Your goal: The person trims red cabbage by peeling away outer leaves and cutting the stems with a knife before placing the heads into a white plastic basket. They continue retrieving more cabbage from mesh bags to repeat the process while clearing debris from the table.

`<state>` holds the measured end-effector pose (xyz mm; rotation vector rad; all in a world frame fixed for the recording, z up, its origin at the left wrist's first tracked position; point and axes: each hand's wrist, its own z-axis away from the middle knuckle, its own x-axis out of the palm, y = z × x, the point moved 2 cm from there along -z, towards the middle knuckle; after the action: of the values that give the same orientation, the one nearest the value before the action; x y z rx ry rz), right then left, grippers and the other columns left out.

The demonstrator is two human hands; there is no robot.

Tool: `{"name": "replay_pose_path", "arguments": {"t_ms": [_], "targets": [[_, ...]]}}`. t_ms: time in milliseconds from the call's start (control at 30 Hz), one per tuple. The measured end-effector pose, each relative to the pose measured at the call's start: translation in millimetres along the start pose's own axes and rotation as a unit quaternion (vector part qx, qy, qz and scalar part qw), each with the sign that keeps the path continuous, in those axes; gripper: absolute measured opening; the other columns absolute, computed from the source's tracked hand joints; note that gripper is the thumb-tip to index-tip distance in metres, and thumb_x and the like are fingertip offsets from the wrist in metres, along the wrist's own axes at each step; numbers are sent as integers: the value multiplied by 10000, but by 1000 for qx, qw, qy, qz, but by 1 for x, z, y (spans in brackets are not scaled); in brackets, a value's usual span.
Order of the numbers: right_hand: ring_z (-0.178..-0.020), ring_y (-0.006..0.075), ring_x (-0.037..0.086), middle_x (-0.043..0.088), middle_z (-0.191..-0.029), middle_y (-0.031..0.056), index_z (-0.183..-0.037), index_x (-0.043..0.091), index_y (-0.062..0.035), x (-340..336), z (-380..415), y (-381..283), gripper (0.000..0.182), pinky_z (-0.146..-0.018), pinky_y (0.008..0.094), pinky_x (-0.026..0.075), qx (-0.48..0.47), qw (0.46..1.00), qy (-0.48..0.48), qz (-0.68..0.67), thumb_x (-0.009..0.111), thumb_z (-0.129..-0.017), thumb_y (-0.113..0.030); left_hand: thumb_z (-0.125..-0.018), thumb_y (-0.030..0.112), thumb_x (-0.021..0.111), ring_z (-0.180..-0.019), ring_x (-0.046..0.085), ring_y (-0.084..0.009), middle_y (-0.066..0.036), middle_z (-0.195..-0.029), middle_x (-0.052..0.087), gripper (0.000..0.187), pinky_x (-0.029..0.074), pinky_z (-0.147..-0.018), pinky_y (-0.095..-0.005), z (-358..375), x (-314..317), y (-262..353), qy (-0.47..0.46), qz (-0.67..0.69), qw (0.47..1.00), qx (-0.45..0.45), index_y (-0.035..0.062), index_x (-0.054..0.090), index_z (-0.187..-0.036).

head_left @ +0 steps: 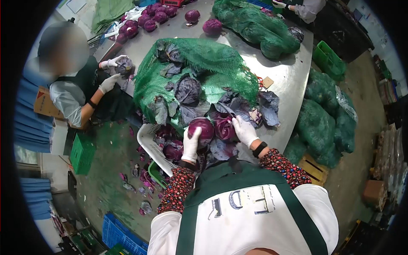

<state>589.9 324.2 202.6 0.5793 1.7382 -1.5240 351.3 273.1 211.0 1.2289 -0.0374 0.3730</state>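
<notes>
My left hand, in a white glove, grips a round, smooth red cabbage from its left side, thumb across the front. A second red cabbage with ragged outer leaves sits against it on the right. Beside that one is my gloved right hand, its fingers closed near a pale leaf rib; what they pinch is hard to make out. Loose dark outer leaves lie to the right. Behind my hands, a green mesh sack spills a leafy cabbage onto the metal table.
A white basket holding red cabbages stands at the table's near left edge. Red scissors lie by the sack. A co-worker at left handles a cabbage. Full mesh sacks stand at right; leaf scraps litter the floor.
</notes>
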Motion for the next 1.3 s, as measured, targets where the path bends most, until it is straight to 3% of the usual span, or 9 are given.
{"name": "replay_pose_path", "arguments": {"t_ms": [167, 467, 700, 800, 867, 900, 933, 1000, 1300], "targets": [[-782, 438, 617, 640, -831, 232, -1041, 538, -104, -71, 1, -1, 288, -696, 525, 486, 56, 997, 44, -1, 411, -985, -356, -781, 767, 468, -1138, 525, -418, -93, -1358, 507, 812, 544, -702, -458, 34, -19, 9, -124, 444, 858, -227, 243, 418, -1399], [-1100, 413, 552, 556, -1238, 252, -1220, 559, 4, -109, -27, 231, 500, -943, 427, 430, -28, 975, 97, 199, 388, -989, -404, -775, 794, 436, -1153, 535, -438, -178, -1352, 481, 912, 589, -712, -544, 68, -3, 42, -179, 449, 865, -131, 161, 341, -1424], [-1026, 396, 574, 588, -1140, 268, -1179, 549, 35, -19, 16, 119, 498, -904, 408, 458, 163, 954, 23, -252, 409, -991, -405, -717, 841, 453, -1147, 520, -482, -231, -1401, 410, 1020, 588, -667, -512, 87, 15, 52, -237, 533, 796, -164, 158, 292, -1458], [-962, 387, 591, 600, -1092, 210, -1172, 557, -11, 48, 32, 67, 264, -828, 452, 505, -252, 960, 69, 98, 432, -947, -73, -717, 847, 439, -1166, 500, -492, -205, -1427, 397, 1021, 581, -653, -507, 96, 31, 76, -280, 585, 739, -185, 169, 291, -1464], [-999, 378, 597, 605, -1123, 212, -1262, 529, -24, 14, 35, -32, 360, -852, 408, 509, 48, 964, -159, -209, 497, -936, -172, -724, 858, 399, -1221, 458, -478, -138, -1459, 382, 1013, 578, -696, -513, 101, 20, 69, -185, 222, 957, 6, 180, 286, -1468], [-1038, 378, 591, 597, -1167, 231, -1232, 545, -15, 55, 34, -5, 430, -882, 392, 497, -263, 955, -101, 92, 556, -924, -315, -735, 848, 398, -1228, 455, -469, -135, -1458, 384, 996, 574, -713, -524, 106, 26, 79, -174, 600, 773, -109, 180, 290, -1466], [-1043, 381, 593, 580, -1203, 246, -1241, 531, -15, 9, 32, -59, 513, -887, 378, 498, 12, 971, -140, -191, 591, -900, -393, -747, 839, 397, -1236, 452, -461, -133, -1457, 385, 979, 570, -730, -535, 106, 32, 84, -148, 855, 443, -226, 181, 294, -1464], [-949, 353, 650, 655, -990, 247, -1292, 511, -69, 34, 20, -37, 524, -837, 413, 502, -67, 975, -114, -178, 604, -882, -382, -834, 669, 514, -1311, 359, -443, -165, -1470, 341, 846, 463, -927, -614, 82, 7, 54, -316, 514, 789, -115, 161, 275, -1468], [-882, 187, 631, 655, -978, 125, -1164, 569, -8, -46, 43, -107, 483, -773, 322, 505, 10, 927, -53, -371, 657, -876, -386, -789, 217, 754, -1176, 509, -256, -110, -1301, 476, 740, 394, -1042, -441, 77, 15, 53, -124, 177, 972, 97, 68, 336, -1382]]}}
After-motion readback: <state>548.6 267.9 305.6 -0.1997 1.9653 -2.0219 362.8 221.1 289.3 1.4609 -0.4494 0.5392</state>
